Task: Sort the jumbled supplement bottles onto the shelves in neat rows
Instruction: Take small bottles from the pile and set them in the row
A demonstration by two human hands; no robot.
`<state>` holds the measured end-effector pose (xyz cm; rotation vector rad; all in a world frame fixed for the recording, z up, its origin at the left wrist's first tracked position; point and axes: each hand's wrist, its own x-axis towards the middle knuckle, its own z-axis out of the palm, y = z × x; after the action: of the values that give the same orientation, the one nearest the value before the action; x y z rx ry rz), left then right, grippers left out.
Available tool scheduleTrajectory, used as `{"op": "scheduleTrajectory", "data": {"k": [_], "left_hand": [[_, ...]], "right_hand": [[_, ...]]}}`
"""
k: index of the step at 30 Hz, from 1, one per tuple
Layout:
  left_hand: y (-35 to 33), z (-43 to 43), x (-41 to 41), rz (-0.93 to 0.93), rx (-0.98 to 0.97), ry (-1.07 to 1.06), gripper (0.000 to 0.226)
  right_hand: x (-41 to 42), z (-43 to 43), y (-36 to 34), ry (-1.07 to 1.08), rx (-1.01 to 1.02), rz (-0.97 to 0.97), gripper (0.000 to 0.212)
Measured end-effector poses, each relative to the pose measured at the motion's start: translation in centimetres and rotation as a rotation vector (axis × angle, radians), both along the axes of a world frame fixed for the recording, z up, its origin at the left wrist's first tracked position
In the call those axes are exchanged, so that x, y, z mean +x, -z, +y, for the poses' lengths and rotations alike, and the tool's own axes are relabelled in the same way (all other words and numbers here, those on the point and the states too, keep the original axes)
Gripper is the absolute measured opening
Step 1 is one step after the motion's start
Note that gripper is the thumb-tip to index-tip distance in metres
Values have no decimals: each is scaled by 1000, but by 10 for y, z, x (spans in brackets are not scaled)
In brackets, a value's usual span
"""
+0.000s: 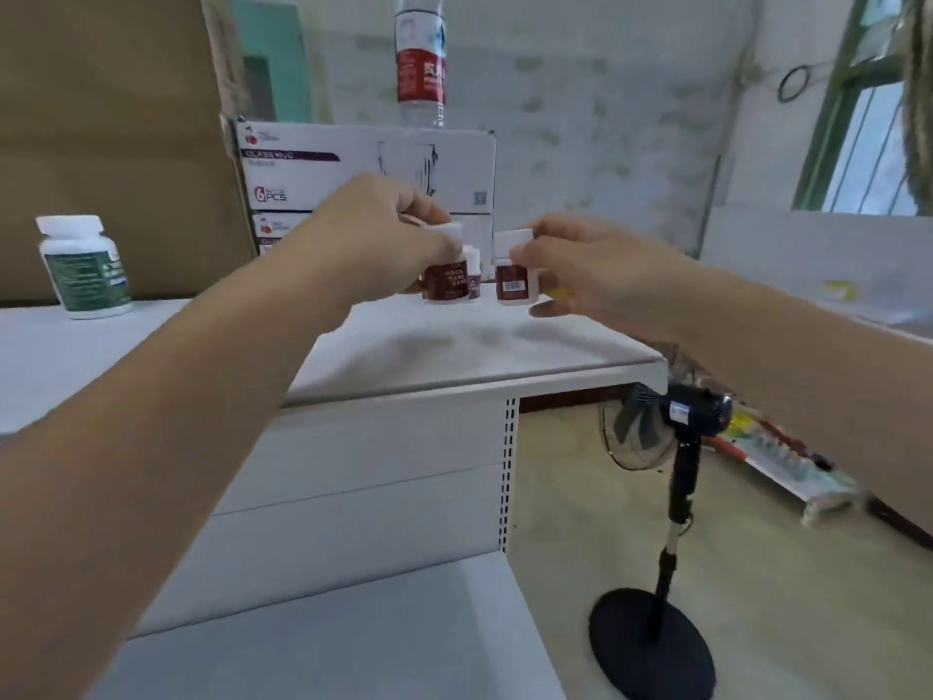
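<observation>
Two white shelves show. On the upper shelf [151, 356], open surface runs from its front edge back to the stacked boxes [363, 169]. One green-labelled bottle [83, 267] stands far left. Of three red-labelled bottles at the back right, the left hand [373, 234] grips one [445, 275], the right hand [590, 275] pinches another [514, 275], and a third [473, 275] is half-hidden between them.

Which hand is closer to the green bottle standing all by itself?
Left. The left hand, gripping a red-labelled bottle, is off to the green bottle's right; the right hand, pinching a second red-labelled bottle, is farther right still.
</observation>
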<state>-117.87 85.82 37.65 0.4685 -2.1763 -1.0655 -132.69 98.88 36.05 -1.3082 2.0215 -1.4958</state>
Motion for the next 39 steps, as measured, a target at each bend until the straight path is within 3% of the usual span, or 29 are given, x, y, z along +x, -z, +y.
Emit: {"op": "scheduleTrajectory", "data": {"k": [6, 12, 17, 27, 35, 39], "left_hand": [[9, -21, -30, -179, 10, -91, 20], [25, -29, -41, -107, -85, -249, 40], [27, -38, -43, -83, -59, -239, 35], [33, -46, -49, -233, -284, -343, 22], [38, -47, -53, -297, -400, -384, 18], [36, -45, -49, -315, -420, -399, 18]], "right_hand": [[-38, -24, 3, -17, 152, 90, 18], [-53, -44, 7, -38, 99, 109, 27], [-58, -54, 11, -28, 74, 174, 31], [-55, -54, 15, 40, 93, 298, 38], [-55, -55, 17, 46, 87, 329, 28], [-57, -55, 17, 64, 107, 354, 40]]}}
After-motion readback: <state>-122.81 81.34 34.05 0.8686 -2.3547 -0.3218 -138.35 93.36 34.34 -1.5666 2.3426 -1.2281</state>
